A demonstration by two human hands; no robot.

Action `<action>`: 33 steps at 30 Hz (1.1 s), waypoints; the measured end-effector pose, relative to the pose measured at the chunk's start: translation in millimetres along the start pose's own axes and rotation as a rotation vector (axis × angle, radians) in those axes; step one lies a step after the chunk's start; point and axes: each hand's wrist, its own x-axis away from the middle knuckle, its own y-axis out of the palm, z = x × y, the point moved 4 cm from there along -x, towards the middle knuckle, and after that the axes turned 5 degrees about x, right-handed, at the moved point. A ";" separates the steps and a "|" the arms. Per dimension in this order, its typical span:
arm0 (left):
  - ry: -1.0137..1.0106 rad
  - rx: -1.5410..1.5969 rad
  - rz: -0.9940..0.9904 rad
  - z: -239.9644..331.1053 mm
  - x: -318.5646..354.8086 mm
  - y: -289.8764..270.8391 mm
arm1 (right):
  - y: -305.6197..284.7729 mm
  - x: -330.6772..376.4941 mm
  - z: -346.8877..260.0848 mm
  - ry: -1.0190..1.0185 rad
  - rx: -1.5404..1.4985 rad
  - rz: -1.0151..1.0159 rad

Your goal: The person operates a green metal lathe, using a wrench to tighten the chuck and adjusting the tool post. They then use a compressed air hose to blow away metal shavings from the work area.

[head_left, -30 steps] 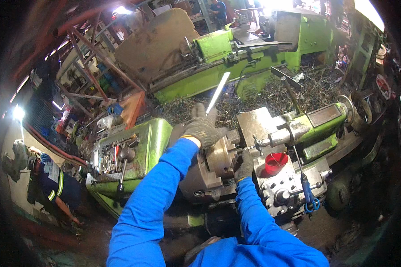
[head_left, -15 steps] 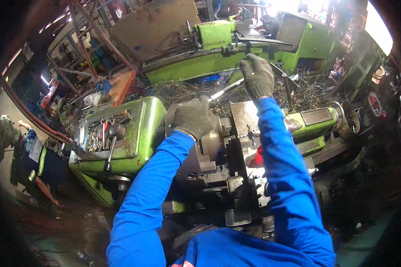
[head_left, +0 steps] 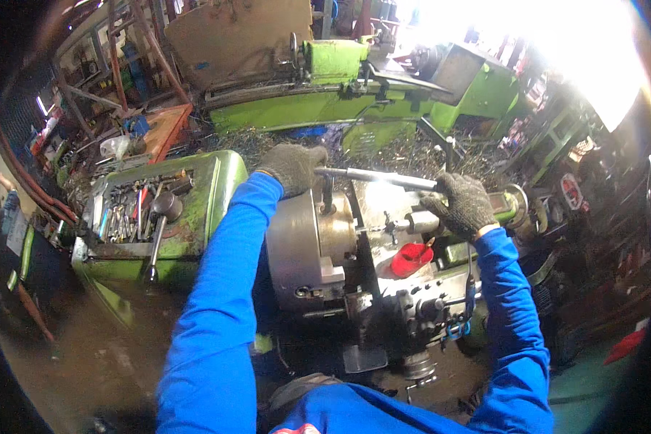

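I read both arms as extended forward from the lower edge, in blue sleeves and grey knit gloves. The left hand [head_left: 291,166] is closed over the near end of a long steel bar [head_left: 380,176], knuckles up, the forearm running straight up from the lower left. The right hand [head_left: 461,204] is wrapped around the far end of the same bar, fingers curled over the top, the elbow bent outward to the right. The bar lies nearly level between the two hands, sloping slightly down toward the right hand. Directly below the left hand sits the lathe chuck [head_left: 304,253], with the bar's socket end seated at its top. A red funnel [head_left: 410,259] stands below and just left of the right hand, on the carriage. To the left of the left hand, the green headstock surface [head_left: 211,181] carries loose tools and a hammer [head_left: 160,217].
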 end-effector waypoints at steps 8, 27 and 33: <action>-0.107 -0.224 0.005 -1.1 -2.4 21.7 | 5.9 -7.1 20.0 0.286 0.047 -0.406; 0.283 -0.126 -0.041 -4.7 -28.2 28.3 | -60.8 92.0 -47.7 0.472 -0.163 -0.138; 0.319 -0.180 0.050 -6.9 -17.8 24.1 | -89.2 199.3 7.3 0.895 -0.312 0.424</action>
